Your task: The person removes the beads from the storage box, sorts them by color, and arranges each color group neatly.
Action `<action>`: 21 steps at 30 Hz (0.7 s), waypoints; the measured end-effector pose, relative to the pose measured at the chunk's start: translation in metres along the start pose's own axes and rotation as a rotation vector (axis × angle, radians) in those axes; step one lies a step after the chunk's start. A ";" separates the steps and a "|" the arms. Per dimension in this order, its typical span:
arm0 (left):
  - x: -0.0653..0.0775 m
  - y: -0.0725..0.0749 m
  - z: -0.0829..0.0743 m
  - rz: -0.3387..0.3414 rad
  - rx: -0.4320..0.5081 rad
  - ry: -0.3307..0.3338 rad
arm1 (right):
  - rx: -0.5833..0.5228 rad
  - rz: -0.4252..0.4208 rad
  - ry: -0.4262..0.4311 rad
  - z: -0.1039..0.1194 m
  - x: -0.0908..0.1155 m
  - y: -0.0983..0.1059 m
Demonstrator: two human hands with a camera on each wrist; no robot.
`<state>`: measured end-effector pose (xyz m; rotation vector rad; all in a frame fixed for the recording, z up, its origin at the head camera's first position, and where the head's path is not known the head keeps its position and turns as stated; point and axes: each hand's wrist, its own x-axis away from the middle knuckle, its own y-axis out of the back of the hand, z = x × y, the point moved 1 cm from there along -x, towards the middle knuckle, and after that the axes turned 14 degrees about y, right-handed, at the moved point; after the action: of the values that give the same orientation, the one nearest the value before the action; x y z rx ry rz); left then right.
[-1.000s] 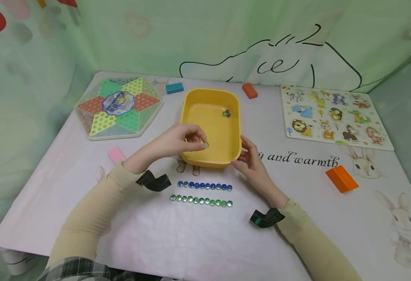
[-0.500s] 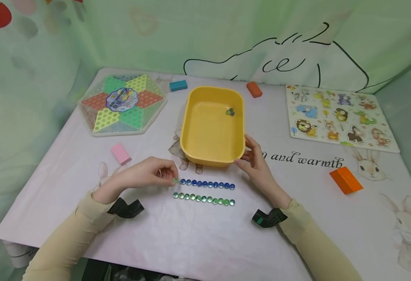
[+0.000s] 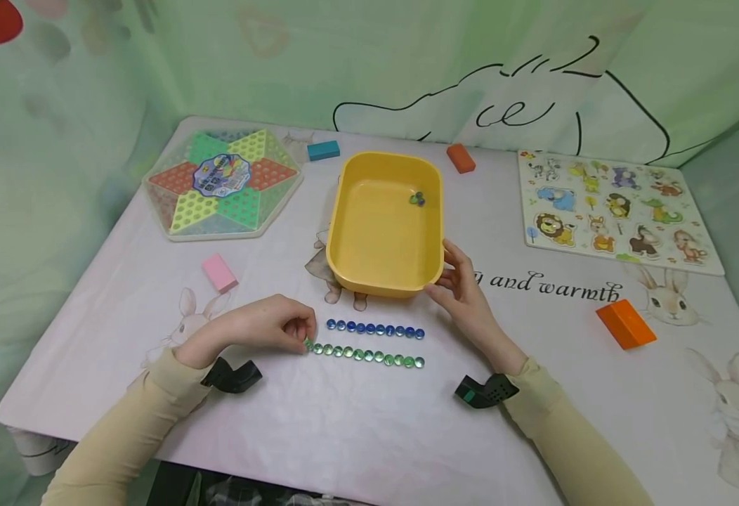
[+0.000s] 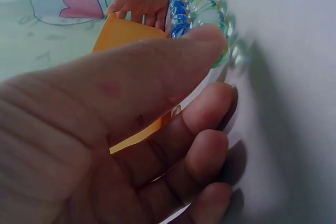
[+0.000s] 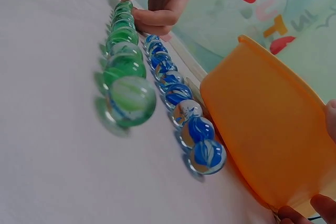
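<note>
A straight row of green glass marbles (image 3: 358,355) lies on the table, with a shorter row of blue marbles (image 3: 370,329) just beyond it. My left hand (image 3: 268,323) pinches a green marble (image 3: 308,344) between thumb and index finger at the left end of the green row. In the left wrist view the thumb (image 4: 205,40) covers part of that marble. Behind the rows stands a yellow plastic basin (image 3: 376,239) with a few marbles (image 3: 417,199) near its right wall. My right hand (image 3: 464,292) holds the basin's near right corner, thumb at the front and fingers along the side.
At the back left lies a hexagonal Chinese checkers board (image 3: 237,197). An animal puzzle board (image 3: 610,211) is at the back right. Around them are a blue block (image 3: 323,150), a red-orange block (image 3: 461,158), a pink block (image 3: 220,273) and an orange block (image 3: 626,324).
My left hand has come out of the basin with a green marble, passed the blue row's left end and moved down to the green row's end. The right hand stays at the basin.
</note>
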<state>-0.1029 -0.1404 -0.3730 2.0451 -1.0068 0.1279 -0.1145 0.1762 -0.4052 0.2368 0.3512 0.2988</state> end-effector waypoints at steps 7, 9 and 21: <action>-0.001 -0.001 0.000 0.004 -0.012 0.016 | 0.000 0.000 0.003 0.000 0.000 0.000; -0.001 -0.001 -0.001 0.004 -0.006 0.021 | 0.000 0.002 0.002 0.000 0.000 0.000; 0.000 0.000 -0.001 0.015 0.004 0.043 | 0.003 0.000 -0.020 -0.001 0.000 0.000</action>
<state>-0.1027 -0.1399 -0.3723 2.0307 -0.9956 0.1815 -0.1150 0.1764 -0.4056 0.2430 0.3317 0.2955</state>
